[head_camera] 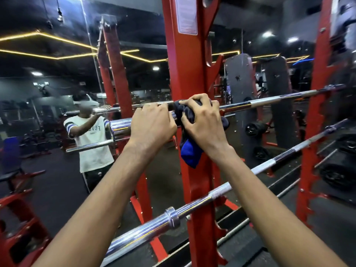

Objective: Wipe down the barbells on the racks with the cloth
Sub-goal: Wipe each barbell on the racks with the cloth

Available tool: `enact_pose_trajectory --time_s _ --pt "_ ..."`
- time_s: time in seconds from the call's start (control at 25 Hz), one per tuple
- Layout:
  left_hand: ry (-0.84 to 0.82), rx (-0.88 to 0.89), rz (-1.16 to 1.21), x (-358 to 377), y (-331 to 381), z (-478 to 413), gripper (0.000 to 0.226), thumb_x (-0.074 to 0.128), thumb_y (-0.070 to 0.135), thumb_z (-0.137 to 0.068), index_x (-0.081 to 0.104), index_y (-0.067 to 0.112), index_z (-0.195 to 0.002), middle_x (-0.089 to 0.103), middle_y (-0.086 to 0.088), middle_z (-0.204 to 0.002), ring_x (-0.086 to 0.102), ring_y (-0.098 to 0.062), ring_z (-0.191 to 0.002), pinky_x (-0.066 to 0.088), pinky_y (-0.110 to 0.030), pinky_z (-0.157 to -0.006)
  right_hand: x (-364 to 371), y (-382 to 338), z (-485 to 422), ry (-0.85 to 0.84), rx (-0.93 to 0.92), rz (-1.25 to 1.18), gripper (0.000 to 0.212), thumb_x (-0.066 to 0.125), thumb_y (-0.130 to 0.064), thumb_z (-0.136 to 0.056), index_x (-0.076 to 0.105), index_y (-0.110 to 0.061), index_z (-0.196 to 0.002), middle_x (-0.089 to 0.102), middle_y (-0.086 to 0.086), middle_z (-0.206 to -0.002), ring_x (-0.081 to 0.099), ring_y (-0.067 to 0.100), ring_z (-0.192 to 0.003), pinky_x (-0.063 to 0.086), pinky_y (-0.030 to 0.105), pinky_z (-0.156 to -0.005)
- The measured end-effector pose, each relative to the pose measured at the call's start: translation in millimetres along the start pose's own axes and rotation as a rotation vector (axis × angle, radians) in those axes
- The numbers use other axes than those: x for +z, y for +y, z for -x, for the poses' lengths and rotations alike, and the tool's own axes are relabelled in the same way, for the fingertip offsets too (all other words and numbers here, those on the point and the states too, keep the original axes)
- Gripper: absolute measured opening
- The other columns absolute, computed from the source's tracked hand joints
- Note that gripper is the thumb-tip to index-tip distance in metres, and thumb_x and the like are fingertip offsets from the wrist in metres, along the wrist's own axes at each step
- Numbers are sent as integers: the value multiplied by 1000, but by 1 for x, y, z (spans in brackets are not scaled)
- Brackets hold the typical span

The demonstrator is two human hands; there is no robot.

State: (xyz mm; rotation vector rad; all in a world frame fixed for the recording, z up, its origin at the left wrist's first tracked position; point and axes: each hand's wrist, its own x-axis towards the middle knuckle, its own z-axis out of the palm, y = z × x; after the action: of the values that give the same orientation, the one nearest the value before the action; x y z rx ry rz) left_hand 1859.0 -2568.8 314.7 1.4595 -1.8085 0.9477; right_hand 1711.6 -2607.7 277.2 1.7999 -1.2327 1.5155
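A chrome upper barbell [269, 100] rests across the red rack at chest height. My left hand [152, 126] grips its thick sleeve end just left of the red upright. My right hand [204, 120] presses a dark blue cloth [189, 151] around the bar right beside it, and the cloth's loose end hangs below. A second, lower barbell [192, 207] lies across the rack beneath my forearms, running from bottom left up to the right.
The red rack upright [185, 74] stands directly behind my hands; another red post [316, 132] is at the right. A wall mirror behind reflects a person in a white shirt [92, 143]. Black weight plates [335, 174] and padded columns [242, 93] are at the right.
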Motion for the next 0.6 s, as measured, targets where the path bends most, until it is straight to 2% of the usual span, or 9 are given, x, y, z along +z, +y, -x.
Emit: enact_pose_trajectory --time_s 0.2,0.32,0.4,0.48,0.52,0.6 --pt "-72 200 106 15 13 -22 26 45 28 -97 64 10 -97 65 -14 -100 60 -35 -97 43 -41 -80 -28 63 -29 -123 234 70 30 64 -22 -89 72 -19 -118 56 8 -125 54 40 -106 45 45 -101" --pt "-103 267 145 24 22 -33 26 48 28 -94 65 9 -96 65 -14 -98 58 -34 -96 46 -43 -81 -27 79 -33 -184 212 16 29 66 -22 -86 75 -20 -114 60 6 -115 58 28 -100 43 38 -103" --pt "-109 294 167 27 26 -37 28 50 32 -95 67 10 -100 66 -13 -99 59 -34 -98 46 -43 -81 -25 92 -40 -129 380 -204 23 67 -22 -86 78 -22 -106 66 -1 -98 60 15 -89 48 30 -92" --pt "-100 305 205 29 25 -38 30 53 36 -96 67 11 -106 65 -11 -102 59 -32 -101 44 -41 -81 -28 107 -42 -65 687 -590 11 64 -15 -95 73 -16 -90 68 -7 -72 62 11 -73 50 26 -77" --pt "-93 310 225 30 24 -38 30 54 37 -96 66 12 -108 64 -10 -102 59 -31 -102 44 -40 -81 -26 115 -40 -49 801 -699 17 58 -12 -101 68 -14 -87 65 -7 -64 61 9 -65 48 26 -73" --pt "-86 320 248 32 24 -39 30 54 37 -97 67 12 -107 64 -9 -103 58 -30 -103 44 -39 -78 -21 123 -34 6 827 -712 13 54 -7 -103 66 -7 -96 65 -4 -69 62 3 -60 49 28 -75"
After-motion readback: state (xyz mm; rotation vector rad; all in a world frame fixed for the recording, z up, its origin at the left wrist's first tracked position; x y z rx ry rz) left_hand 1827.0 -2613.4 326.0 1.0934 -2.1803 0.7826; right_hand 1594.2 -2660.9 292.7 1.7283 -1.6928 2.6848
